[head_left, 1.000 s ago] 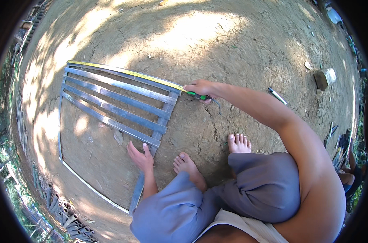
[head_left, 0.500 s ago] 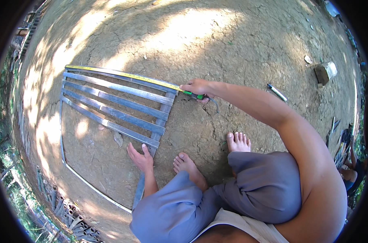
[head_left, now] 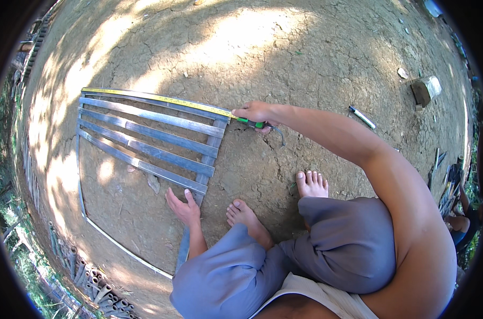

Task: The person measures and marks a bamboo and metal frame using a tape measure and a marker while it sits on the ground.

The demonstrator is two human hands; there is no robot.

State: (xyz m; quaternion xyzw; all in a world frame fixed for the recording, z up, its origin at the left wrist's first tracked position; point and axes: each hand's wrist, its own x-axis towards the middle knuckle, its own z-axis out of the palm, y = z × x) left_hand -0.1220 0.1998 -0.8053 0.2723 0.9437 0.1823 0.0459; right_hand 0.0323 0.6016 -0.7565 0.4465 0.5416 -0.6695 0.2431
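My right hand (head_left: 256,113) is closed around a green and black tape measure (head_left: 251,123). Its yellow blade (head_left: 156,98) runs left along the far slat of a slatted frame on the ground, out to the far left corner. Several flat grey slats (head_left: 145,130) lie side by side, their right ends resting on a crosspiece (head_left: 209,151). Beside the nearest slat's right end, my left hand (head_left: 185,208) is open, thumb and fingers apart, holding nothing. A thin strip (head_left: 124,246) outlines the frame's near left side.
Cracked bare soil surrounds the frame. A marker-like tube (head_left: 362,117) and a cut block (head_left: 425,91) lie to the right. Several bamboo pieces (head_left: 106,295) are piled at the lower left. Another person (head_left: 458,223) is partly visible at the right rim, near some tools (head_left: 447,183).
The view has shifted slightly, so the frame appears a little further left. Both hands keep nearly the same places, the right one still on the tape measure.
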